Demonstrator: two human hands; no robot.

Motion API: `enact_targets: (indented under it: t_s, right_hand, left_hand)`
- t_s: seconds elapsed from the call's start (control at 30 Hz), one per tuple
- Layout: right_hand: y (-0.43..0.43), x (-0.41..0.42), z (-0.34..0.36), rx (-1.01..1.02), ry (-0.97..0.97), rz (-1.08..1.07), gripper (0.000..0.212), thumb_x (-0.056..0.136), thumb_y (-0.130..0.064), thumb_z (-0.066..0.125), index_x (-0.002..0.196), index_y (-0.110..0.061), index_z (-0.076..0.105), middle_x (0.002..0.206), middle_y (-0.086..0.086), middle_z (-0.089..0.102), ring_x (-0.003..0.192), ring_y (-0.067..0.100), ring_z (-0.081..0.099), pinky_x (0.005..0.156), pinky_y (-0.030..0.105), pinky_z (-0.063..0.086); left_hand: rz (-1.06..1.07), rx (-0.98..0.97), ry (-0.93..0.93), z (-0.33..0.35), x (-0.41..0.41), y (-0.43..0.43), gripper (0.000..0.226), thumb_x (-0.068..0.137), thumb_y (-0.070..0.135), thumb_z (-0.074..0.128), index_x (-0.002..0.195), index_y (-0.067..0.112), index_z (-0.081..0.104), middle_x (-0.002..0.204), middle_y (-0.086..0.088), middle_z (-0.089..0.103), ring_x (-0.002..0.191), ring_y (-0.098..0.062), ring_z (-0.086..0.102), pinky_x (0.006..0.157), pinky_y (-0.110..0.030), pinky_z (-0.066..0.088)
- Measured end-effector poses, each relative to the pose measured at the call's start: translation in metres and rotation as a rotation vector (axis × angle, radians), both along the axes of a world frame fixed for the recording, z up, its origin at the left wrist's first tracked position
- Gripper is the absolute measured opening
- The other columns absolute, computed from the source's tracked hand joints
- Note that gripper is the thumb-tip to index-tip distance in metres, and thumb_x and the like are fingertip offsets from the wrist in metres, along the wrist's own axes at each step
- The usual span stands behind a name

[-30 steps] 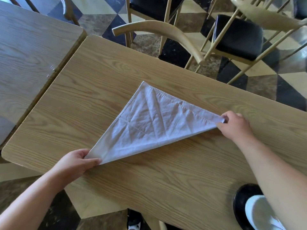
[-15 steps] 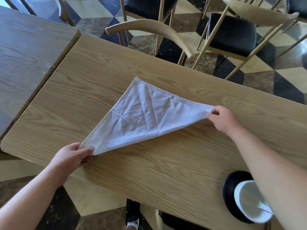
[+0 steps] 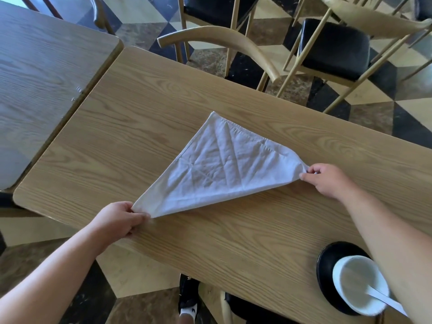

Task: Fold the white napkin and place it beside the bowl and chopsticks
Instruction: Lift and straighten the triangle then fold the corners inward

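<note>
Two hands on the cloth now, and both ends are coming up off the table (image 3: 140, 127)! The napkin (image 3: 217, 164), already a triangle, lay flat with its long edge pressed down a second ago; now that edge hangs slightly clear, casting a shadow beneath it. The left hand (image 3: 117, 220) has its fingers (image 3: 140, 216) closed tight on the tip of the napkin farthest from the bowl (image 3: 357, 284). The right hand (image 3: 327, 181) pinches the tip nearer the bowl, bunching the cloth there. Only the far point, well away from the bowl, looks to be resting on the wood. That lift suggests a second fold is coming, tip to tip. The bowl sits on a black plate (image 3: 327, 260) near the right forearm, well apart from the napkin. Chopsticks? None visible.
</note>
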State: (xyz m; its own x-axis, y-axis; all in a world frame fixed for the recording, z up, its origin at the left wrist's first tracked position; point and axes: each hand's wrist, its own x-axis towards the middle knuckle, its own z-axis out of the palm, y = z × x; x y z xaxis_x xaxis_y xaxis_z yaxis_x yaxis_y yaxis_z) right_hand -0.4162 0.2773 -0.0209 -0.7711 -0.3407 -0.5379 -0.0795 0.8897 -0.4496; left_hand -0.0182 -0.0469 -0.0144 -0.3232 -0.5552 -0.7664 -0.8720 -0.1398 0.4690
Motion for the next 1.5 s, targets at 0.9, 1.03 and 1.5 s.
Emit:
enact_targets:
  t_s: [0.9, 1.03, 1.5]
  right_hand:
    - [-0.047, -0.009, 0.158, -0.748, -0.451, -0.33, 0.012, 0.096, -0.019, 0.066, 0.103, -0.01, 0.067, 0.112, 0.009, 0.061, 0.11, 0.022, 0.062, 0.091, 0.033, 0.061]
    - [-0.051, -0.02, 0.158, -0.468, -0.195, -0.259, 0.012, 0.09, -0.024, 0.076, 0.098, -0.015, 0.075, 0.099, 0.007, 0.061, 0.088, 0.019, 0.056, 0.079, 0.034, 0.052]
    - [-0.066, -0.02, 0.146, -0.697, -0.227, -0.509, 0.012, 0.096, -0.025, 0.07, 0.102, -0.014, 0.067, 0.087, 0.009, 0.069, 0.08, 0.023, 0.069, 0.075, 0.034, 0.058]
  left_hand:
    - [0.536, 0.12, 0.695, 0.133, -0.038, -0.12, 0.019, 0.1, 0.026, 0.06, 0.083, 0.019, 0.066, 0.061, 0.005, 0.072, 0.066, -0.005, 0.075, 0.07, -0.021, 0.063]
    - [0.507, 0.047, 0.669, 0.132, -0.04, -0.134, 0.011, 0.1, 0.024, 0.063, 0.09, 0.023, 0.068, 0.06, 0.008, 0.066, 0.055, -0.002, 0.067, 0.06, -0.019, 0.062]
    - [0.561, 0.108, 0.651, 0.131, -0.063, -0.117, 0.013, 0.099, 0.023, 0.061, 0.087, 0.023, 0.062, 0.062, 0.008, 0.073, 0.06, -0.003, 0.072, 0.061, -0.019, 0.062]
